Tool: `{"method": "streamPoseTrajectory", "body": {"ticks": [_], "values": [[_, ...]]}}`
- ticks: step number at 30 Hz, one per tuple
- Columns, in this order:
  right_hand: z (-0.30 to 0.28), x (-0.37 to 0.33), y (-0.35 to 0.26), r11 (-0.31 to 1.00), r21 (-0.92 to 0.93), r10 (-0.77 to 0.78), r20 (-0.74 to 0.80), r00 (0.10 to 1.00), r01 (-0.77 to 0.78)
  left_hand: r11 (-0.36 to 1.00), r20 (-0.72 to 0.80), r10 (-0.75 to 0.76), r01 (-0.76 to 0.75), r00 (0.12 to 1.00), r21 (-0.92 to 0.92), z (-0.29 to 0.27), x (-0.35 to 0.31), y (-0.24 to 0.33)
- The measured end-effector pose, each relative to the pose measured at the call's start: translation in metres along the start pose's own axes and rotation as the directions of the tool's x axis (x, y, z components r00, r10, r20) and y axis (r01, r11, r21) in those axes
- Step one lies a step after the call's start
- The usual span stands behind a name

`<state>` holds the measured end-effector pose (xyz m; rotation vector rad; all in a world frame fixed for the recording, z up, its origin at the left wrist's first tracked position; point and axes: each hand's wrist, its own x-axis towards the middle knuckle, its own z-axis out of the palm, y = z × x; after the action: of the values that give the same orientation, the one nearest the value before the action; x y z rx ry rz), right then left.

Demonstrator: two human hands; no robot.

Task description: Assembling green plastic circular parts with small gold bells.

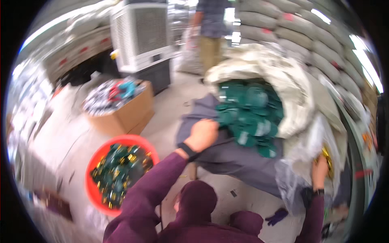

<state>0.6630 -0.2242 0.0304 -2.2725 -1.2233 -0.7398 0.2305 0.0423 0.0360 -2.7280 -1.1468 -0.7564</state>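
Observation:
My left hand [204, 134] is closed over the grey cloth [239, 160] on my lap, at the near left of a heap of green flat plastic pieces [249, 111]. Whether anything is in its fingers I cannot make out. The green pieces spill from the mouth of a big cream woven sack [298, 95]. On the right, my right hand [319, 172] reaches into a clear plastic bag [289, 178], against shiny gold pieces [327, 161]. Its fingertips are blurred and partly hidden by the bag.
A red-orange tub [92, 187] at lower left holds green pieces with gold parts. Behind it stands a filled cardboard box [131, 115], then an air cooler [144, 36]. A person [212, 36] stands beyond the sack. Stacked sacks [302, 34] line the back right. A purple glove [276, 216] lies on the floor.

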Motion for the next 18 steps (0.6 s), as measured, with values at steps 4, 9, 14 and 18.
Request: {"method": "streamPoseTrajectory", "body": {"ticks": [4, 9, 14, 18], "values": [[-0.014, -0.006, 0.017, 0.991, -0.107, 0.095, 0.164, 0.982, -0.078, 0.985, -0.199, -0.011, -0.023, 0.980, -0.169, 0.007, -0.009, 0.019], [0.020, 0.004, 0.088, 0.997, -0.032, -0.069, 0.149, 0.986, 0.075, 0.875, -0.363, -0.244, 0.042, 0.900, -0.483, -0.022, -0.053, 0.040], [-0.037, -0.022, 0.015, 0.747, 0.661, 0.035, -0.147, 0.989, 0.071, 0.158, 0.247, -0.292, 0.301, 0.924, -0.941, -0.055, -0.093, 0.066], [-0.099, -0.077, -0.174, 0.270, 0.927, -0.148, 0.306, 0.941, -0.259, 0.047, 0.348, -0.074, 0.352, 0.934, -0.935, -0.060, -0.115, 0.098]]}}
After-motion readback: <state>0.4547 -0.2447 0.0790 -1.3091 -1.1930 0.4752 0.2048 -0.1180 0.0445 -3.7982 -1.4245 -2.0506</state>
